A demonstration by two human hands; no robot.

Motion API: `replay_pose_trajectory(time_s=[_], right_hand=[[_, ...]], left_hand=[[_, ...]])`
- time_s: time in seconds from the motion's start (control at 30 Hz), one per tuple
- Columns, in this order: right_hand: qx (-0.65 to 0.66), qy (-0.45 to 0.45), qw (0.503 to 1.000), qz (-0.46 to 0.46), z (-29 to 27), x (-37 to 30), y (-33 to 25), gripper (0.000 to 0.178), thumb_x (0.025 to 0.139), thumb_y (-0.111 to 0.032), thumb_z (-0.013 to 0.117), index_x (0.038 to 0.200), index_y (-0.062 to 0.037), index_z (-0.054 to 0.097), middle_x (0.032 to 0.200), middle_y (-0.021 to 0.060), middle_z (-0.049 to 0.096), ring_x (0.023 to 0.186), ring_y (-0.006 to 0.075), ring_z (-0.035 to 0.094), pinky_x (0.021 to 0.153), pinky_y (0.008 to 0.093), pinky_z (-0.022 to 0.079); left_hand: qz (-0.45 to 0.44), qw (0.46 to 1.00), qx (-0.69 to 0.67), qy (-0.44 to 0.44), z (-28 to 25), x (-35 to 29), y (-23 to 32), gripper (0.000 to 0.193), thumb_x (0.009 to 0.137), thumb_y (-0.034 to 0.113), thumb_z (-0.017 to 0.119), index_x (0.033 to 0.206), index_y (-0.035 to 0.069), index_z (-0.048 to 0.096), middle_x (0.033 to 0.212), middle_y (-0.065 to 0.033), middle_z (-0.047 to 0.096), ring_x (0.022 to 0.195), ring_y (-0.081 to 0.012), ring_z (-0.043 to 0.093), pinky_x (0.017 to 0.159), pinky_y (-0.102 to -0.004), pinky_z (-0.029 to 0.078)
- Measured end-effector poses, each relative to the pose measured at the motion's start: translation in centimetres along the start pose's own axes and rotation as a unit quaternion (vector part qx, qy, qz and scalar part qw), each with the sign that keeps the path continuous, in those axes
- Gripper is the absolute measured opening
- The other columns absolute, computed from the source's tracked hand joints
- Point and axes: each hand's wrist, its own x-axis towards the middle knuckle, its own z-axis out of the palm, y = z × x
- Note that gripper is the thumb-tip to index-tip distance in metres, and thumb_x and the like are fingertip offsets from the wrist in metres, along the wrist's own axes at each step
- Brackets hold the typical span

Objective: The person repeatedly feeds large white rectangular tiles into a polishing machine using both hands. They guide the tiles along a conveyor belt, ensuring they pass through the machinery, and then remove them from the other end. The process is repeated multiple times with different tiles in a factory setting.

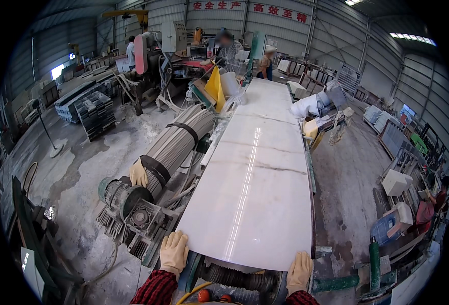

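Observation:
A long white polished stone slab (257, 203) with thin brown veins lies flat on a narrow conveyor frame, stretching away from me. My left hand (174, 254), in a cream work glove, is at its near left corner, fingers extended and touching the edge. At the near right corner is my right hand (299, 271), gloved alike, its fingers laid out straight along the corner. Neither hand wraps around the slab; the undersides of both palms are hidden. Below the slab's near edge a dark ribbed roller (234, 276) shows between my hands.
Left of the slab stand a motor (118, 193) and a strapped bundle of grey strips (184, 140) with a loose glove (138, 174) on it. A machine head (318, 104) flanks the right side. Two people (229, 51) (266, 63) are near the far end. Green posts (375, 264) stand at right.

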Motion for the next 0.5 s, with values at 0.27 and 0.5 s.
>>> replay_pose_trajectory(time_s=[0.27, 0.5], right_hand=[[-0.012, 0.014, 1.000, -0.002, 0.6, -0.8, 0.4, 0.036, 0.110, -0.008, 0.069, 0.142, 0.0061, 0.072, 0.149, 0.0313, 0.070, 0.140, 0.0532, 0.065, 0.127, 0.0650, 0.049], [-0.014, 0.005, 1.000, 0.007, 1.0, -1.6, 0.8, 0.038, 0.110, -0.010, 0.069, 0.145, 0.0063, 0.072, 0.152, 0.0315, 0.071, 0.143, 0.0538, 0.065, 0.130, 0.0662, 0.047]], left_hand=[[0.000, 1.000, -0.004, -0.001, -0.3, -0.2, 0.1, 0.039, 0.104, 0.022, 0.077, 0.141, 0.011, 0.068, 0.152, -0.0160, 0.069, 0.144, -0.0410, 0.064, 0.124, -0.0589, 0.049], [0.002, 1.000, -0.009, -0.003, -0.8, -0.3, 0.3, 0.039, 0.104, 0.021, 0.077, 0.140, 0.010, 0.068, 0.152, -0.0164, 0.068, 0.143, -0.0407, 0.063, 0.122, -0.0575, 0.049]])
